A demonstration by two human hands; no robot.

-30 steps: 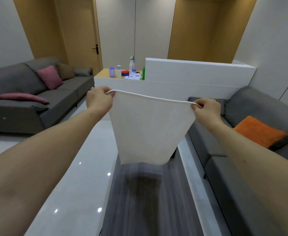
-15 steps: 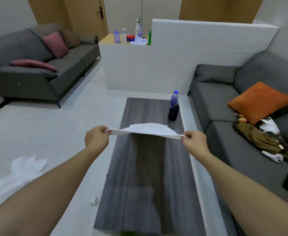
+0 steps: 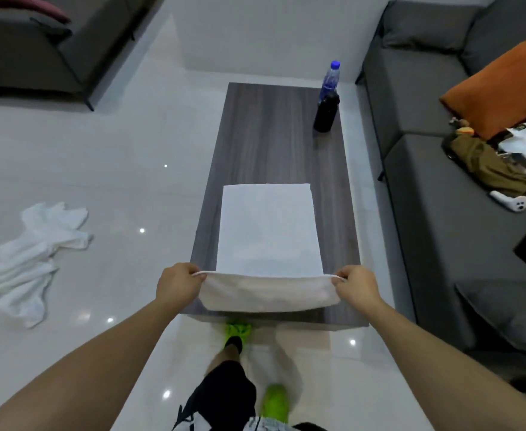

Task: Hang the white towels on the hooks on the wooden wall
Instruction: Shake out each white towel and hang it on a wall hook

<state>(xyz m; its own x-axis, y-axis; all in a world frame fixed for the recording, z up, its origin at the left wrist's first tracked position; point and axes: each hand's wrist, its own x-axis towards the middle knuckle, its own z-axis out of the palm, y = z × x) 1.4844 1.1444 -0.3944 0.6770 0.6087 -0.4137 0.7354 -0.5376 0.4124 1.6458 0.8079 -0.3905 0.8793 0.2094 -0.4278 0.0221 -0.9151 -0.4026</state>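
Both grips are pinching: left hand (image 3: 179, 286) and right hand (image 3: 356, 286) each hold a near corner of the white towel (image 3: 268, 231) at lower centre. It's draped flat over the table (image 3: 274, 135), and I'd guess it's light and floppy, so corners are the place to hold.

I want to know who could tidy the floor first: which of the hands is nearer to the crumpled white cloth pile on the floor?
Left. The left hand grips the white towel's near corner, on the crumpled white cloth pile's side; the right hand is farther, across the towel.
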